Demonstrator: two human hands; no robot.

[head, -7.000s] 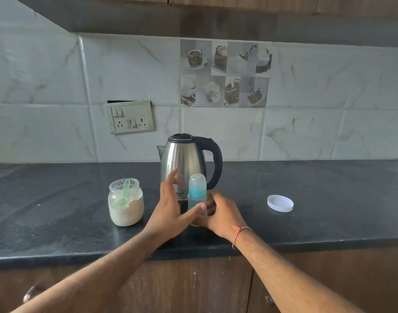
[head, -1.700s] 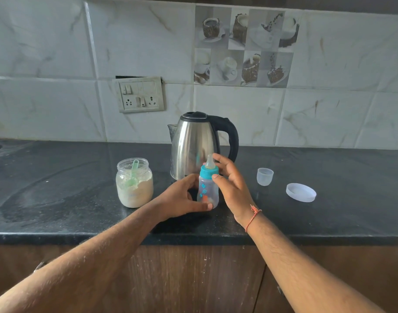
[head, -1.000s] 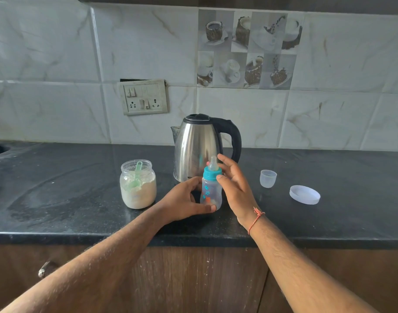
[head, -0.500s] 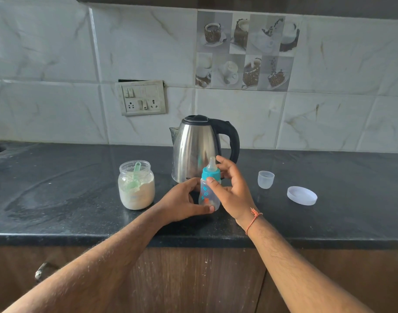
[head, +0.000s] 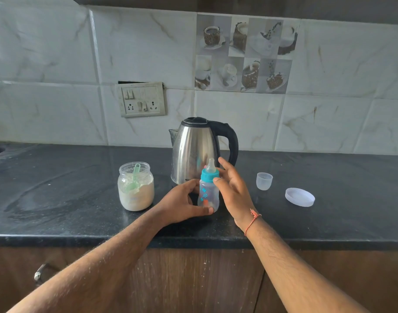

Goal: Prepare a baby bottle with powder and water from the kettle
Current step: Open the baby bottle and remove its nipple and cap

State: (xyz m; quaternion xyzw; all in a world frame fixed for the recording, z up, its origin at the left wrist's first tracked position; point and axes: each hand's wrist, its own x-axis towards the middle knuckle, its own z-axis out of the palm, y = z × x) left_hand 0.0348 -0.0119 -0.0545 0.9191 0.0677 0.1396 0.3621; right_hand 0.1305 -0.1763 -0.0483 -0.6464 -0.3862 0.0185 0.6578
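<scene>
The left hand (head: 182, 203) wraps the baby bottle (head: 208, 195) low on the counter (head: 57, 199); the right hand (head: 233, 190) pinches its teal collar (head: 209, 176). Kettle (head: 195, 152) just behind, powder jar (head: 136, 186) left, cap (head: 264, 181) and lid (head: 300, 197) right.
</scene>
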